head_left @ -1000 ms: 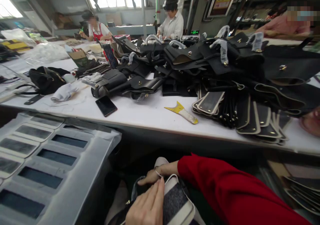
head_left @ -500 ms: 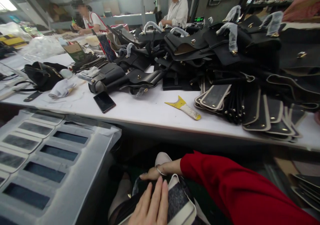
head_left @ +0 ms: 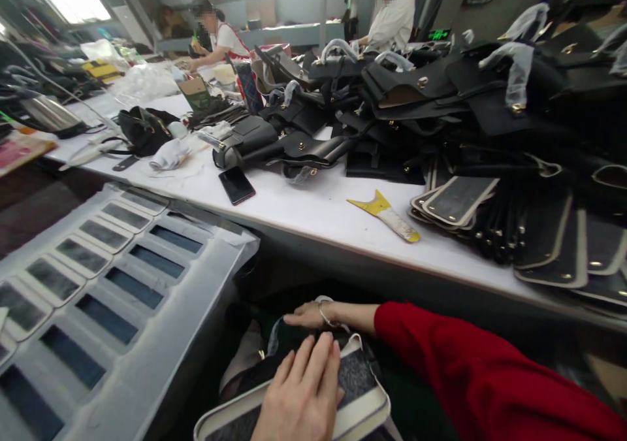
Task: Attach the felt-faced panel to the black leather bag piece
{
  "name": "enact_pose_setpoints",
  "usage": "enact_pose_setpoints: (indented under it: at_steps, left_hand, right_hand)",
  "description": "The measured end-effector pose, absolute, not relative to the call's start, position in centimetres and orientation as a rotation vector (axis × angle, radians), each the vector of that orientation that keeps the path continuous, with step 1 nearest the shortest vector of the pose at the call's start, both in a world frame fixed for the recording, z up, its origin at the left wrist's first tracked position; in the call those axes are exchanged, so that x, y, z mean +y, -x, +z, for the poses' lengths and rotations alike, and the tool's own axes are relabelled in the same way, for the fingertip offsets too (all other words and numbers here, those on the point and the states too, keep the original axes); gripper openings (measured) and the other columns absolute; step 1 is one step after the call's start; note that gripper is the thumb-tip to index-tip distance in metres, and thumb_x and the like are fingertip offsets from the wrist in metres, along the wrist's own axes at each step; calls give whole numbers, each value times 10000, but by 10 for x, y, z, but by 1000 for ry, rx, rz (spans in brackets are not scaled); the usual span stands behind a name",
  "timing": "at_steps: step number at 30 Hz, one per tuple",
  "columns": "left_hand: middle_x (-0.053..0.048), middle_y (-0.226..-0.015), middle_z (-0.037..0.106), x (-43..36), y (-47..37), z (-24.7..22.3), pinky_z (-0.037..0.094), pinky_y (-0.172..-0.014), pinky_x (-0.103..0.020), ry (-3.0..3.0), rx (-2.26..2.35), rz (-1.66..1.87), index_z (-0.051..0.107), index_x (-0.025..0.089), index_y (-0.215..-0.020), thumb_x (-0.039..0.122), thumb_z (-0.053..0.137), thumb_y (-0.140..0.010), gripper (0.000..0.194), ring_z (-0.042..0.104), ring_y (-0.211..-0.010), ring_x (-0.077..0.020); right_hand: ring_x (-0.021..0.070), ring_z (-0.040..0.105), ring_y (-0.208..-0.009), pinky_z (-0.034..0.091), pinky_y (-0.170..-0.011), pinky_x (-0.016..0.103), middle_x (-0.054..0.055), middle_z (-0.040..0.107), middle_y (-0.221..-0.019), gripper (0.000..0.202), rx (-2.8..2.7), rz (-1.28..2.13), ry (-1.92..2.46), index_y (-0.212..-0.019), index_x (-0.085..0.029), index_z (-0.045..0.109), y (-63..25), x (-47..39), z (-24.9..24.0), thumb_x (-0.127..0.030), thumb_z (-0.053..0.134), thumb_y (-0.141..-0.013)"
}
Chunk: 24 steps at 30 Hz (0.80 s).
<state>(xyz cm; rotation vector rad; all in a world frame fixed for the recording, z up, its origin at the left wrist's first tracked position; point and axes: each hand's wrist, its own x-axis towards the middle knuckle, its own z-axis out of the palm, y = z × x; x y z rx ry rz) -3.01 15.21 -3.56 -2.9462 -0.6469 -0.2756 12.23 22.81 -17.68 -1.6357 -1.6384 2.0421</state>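
A dark panel with a cream border (head_left: 360, 395) is held low, below the edge of the white table (head_left: 313, 212), on the lap. Its long axis runs from lower left to upper right, with the rounded end pointing up and to the right. The left hand (head_left: 301, 395) is laid flat on it, fingers extended and together. The right hand (head_left: 308, 315), in a red sleeve (head_left: 470, 375), is placed at the far end; its fingers are stretched, and a grip cannot be told. Compared with a second ago, more of the panel is seen.

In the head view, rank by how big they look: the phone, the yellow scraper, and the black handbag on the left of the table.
1. Handbag, though farthest away.
2. Scraper and phone look about alike, so no ranking between them.
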Motion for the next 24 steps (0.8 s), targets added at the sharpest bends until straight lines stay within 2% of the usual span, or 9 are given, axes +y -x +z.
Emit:
enact_pose_setpoints:
  at_steps: [4,6,10,12,16,20,22,24]
  left_hand:
    - [-50,-1184,699,143,27,-27,552,-805,-362,3028,-939,-338,608,205,-1260,269,421,-993,332,648,-1044,-235]
    - [-58,-1193,687,139,27,-26,528,-847,-384,3019,-989,-409,606,181,-1249,245,438,-982,323,627,-1062,-239]
    - [-67,-1219,672,133,32,-32,505,-883,-392,3021,-955,-475,589,144,-1257,247,440,-974,335,608,-1076,-250]
    - [-76,-1218,669,130,34,-36,504,-889,-391,3033,-936,-479,581,131,-1266,229,426,-975,344,606,-1073,-255]
    - [-100,-1166,686,123,34,-38,517,-890,-420,2998,-1013,-595,596,97,-1239,164,387,-961,354,617,-1035,-276]
    - [-102,-1126,704,123,32,-31,564,-853,-412,3038,-1059,-635,625,91,-1194,137,495,-892,332,650,-972,-274]
    - [-97,-1126,714,123,32,-30,582,-852,-396,3052,-1070,-641,638,101,-1181,157,558,-863,333,665,-961,-269]
    - [-105,-1126,723,121,31,-34,589,-870,-398,2997,-1078,-728,658,101,-1150,202,550,-880,308,676,-975,-279]
  right_hand:
    - [122,608,-640,542,-648,291,8,659,-796,314,-1737,2122,1472,-986,-131,683,-162,246,-116,-418,558,-981]
    - [91,561,-570,512,-586,231,-11,644,-734,285,-1757,2192,1349,-1001,-123,717,-178,241,-85,-381,611,-941]
    - [111,598,-658,507,-621,192,-2,671,-748,358,-1842,2202,1238,-1060,-113,758,-192,219,-43,-318,764,-767]
    - [123,612,-713,494,-641,180,6,693,-797,398,-1914,2119,1256,-1103,-125,756,-192,210,-34,-299,771,-745]
    - [121,605,-707,453,-616,175,-1,701,-817,381,-2100,1917,1342,-1163,-185,739,-189,201,-22,-302,716,-802]
    - [134,626,-711,455,-652,196,-14,715,-787,329,-2282,1773,1413,-1148,-249,748,-181,204,-7,-273,686,-825]
    - [157,657,-808,474,-719,206,14,744,-890,290,-2309,1708,1474,-1123,-214,756,-168,208,-6,-302,632,-875]
    - [173,677,-871,494,-740,219,68,750,-977,399,-2277,1640,1580,-1147,-144,729,-147,212,-13,-373,445,-986]
